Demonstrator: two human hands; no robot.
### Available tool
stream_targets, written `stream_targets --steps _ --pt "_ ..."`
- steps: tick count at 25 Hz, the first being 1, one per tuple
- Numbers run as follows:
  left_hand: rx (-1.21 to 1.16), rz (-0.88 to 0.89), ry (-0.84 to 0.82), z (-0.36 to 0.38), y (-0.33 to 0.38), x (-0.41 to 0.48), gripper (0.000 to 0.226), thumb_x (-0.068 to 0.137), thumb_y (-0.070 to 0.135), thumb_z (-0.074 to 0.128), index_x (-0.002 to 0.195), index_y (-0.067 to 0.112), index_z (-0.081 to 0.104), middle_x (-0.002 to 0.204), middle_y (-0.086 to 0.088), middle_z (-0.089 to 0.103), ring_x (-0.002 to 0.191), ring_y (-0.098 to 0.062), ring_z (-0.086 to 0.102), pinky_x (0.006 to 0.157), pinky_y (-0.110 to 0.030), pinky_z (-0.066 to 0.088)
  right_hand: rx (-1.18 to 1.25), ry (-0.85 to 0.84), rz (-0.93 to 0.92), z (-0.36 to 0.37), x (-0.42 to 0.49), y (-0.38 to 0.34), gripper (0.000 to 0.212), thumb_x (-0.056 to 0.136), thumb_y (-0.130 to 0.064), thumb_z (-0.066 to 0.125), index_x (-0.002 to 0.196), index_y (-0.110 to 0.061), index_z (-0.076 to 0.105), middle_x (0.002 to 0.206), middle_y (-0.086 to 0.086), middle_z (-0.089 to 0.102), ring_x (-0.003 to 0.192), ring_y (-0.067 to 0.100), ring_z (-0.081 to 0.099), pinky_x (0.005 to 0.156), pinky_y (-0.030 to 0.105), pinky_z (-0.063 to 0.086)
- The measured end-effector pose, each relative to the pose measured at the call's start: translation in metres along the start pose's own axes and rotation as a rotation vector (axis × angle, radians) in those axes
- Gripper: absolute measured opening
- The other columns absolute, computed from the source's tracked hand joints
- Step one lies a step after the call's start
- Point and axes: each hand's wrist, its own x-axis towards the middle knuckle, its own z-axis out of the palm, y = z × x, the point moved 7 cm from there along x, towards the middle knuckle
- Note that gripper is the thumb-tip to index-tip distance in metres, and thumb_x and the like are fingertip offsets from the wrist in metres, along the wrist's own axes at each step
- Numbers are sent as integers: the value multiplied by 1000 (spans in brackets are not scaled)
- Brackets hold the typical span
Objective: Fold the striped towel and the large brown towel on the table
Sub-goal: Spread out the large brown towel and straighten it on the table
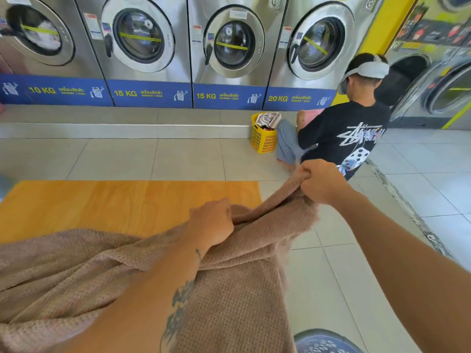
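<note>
Towel first: the large brown towel lies bunched over the near part of the table. It runs out of view at the bottom and left, so we cannot tell its full extent. Our left hand is clenched on a fold of it above the table's right half, with the fingertips buried in the cloth. Our right hand is fisted round a gathered edge, held up past the table's right-hand edge. The towel stretches in a ridge between the two hands, which are apart.

Beyond the table's far right corner a yellow basket holds laundry we cannot identify, and just beside it a person crouches with their back to us. Farther beyond the table stands a row of washing machines. Right of the table, a blue basket is cut off by the bottom edge.
</note>
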Motion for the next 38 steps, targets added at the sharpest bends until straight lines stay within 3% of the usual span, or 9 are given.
stream_targets --steps 5,13,17,20,23,27,31,34,38 --pt "-76 19 -209 35 16 0 41 98 34 51 138 30 45 143 7 47 130 -22 46 108 -49 38 -122 -118 147 43 -14 50 58 80 -27 65 135 -26 47 130 12 44 120 38 45 98 50 47" --pt "191 -307 -172 42 -35 -16 82 84 38 59 153 32 15 157 -12 15 143 -38 17 112 -61 21 156 -433 43 144 -84 11 55 85 -19 55 139 -24 49 131 8 51 122 31 50 93 34 46" --pt "147 -232 -131 30 -46 -22 37 91 33 54 127 22 49 123 -5 56 117 -31 53 88 -42 40 -69 -383 20 168 -104 7 52 77 -20 58 127 -30 49 115 7 41 110 33 45 88 45 51" --pt "-64 -107 194 0 -29 -23 25 95 26 56 119 20 51 114 -3 58 101 -26 57 74 -36 42 -19 -98 84 139 -90 11 39 85 -14 54 122 -26 56 108 6 51 98 31 55 76 42 52" --pt "-144 -67 456 -30 -32 -23 35 90 21 60 123 23 48 119 -4 51 107 -27 51 85 -41 45 177 156 162 110 -74 16 29 93 -11 52 120 -23 56 116 4 57 99 25 58 79 39 53" --pt "4 -76 332 -19 -50 -38 42 90 35 60 130 29 48 125 1 41 122 -25 40 106 -47 33 129 -186 74 138 -100 8 40 89 -12 49 127 -24 52 119 5 51 109 28 54 88 39 51" --pt "0 82 446 -7 -47 -93 22 88 20 56 109 27 60 105 8 47 103 -18 49 98 -43 38 7 -270 -27 172 -168 -6 45 84 -27 50 129 -28 46 134 7 38 118 34 41 96 48 44" --pt "-26 75 132 44 -53 -145 22 92 39 55 113 31 56 109 11 44 101 -15 46 95 -41 41 -153 -321 -93 183 -210 -9 54 85 -27 52 138 -29 38 151 8 20 132 35 31 99 49 45" --pt "84 -17 -10 87 -57 -210 23 93 39 55 115 34 54 109 10 39 110 -19 42 89 -36 38 -228 -351 -144 176 -237 -10 39 84 -15 58 122 -20 52 124 7 43 113 28 42 85 35 47"
